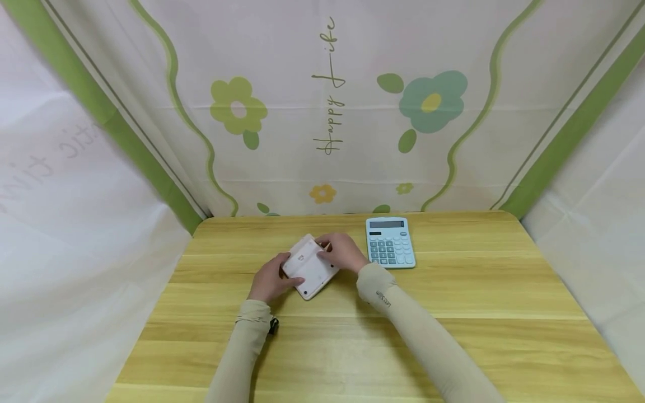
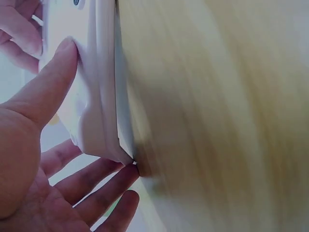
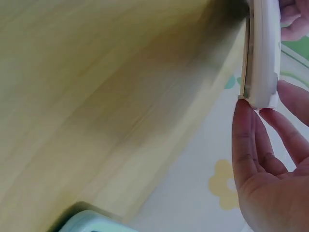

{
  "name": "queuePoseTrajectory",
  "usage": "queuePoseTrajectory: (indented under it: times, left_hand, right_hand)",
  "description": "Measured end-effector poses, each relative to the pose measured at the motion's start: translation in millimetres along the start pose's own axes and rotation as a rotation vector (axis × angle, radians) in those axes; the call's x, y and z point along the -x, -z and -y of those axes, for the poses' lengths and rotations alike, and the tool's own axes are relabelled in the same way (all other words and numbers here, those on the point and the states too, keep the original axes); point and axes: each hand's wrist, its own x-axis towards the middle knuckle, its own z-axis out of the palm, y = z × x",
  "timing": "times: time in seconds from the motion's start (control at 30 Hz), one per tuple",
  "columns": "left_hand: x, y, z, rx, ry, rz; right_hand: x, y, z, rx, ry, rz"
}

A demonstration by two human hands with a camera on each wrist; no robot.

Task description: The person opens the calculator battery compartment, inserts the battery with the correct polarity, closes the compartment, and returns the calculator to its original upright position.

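A pale pink calculator (image 1: 313,271) is held with its back side up and tilted, close over the wooden table, its keys hidden underneath. My left hand (image 1: 269,281) grips its left corner, and in the left wrist view the thumb (image 2: 58,72) lies on the back while the fingers reach the end edge. At the opposite corner, my right hand (image 1: 344,252) pinches the rim; the right wrist view shows fingertips (image 3: 243,107) right at the calculator's edge (image 3: 264,58). To the right of the right hand lies a light blue calculator (image 1: 405,249), face up.
The wooden table (image 1: 453,336) has its back edge against a white curtain (image 1: 282,168) with flowers and lettering. More white cloth hangs on both sides. Something small and black (image 1: 274,326) shows at the left wrist.
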Motion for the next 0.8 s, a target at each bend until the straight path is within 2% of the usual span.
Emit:
queuePoseTrajectory:
  times: [0.3,0.6,0.67,0.8]
  left_hand:
    - [0.7,3.9,6.7,0.047,-0.005,0.02]
    - [1.7,8.8,8.8,0.141,-0.039,0.053]
    - [3.1,11.2,10.5,0.155,-0.049,0.064]
    - [5.6,20.7,17.6,0.21,-0.063,0.128]
  right_hand:
    - [3.2,2.1,17.7,-0.038,0.09,-0.041]
    - [7.6,-4.5,45.0,-0.041,0.214,-0.139]
    - [8.9,-7.1,50.5,0.001,0.227,-0.153]
    - [11.5,-12.9,58.8,0.124,0.262,-0.182]
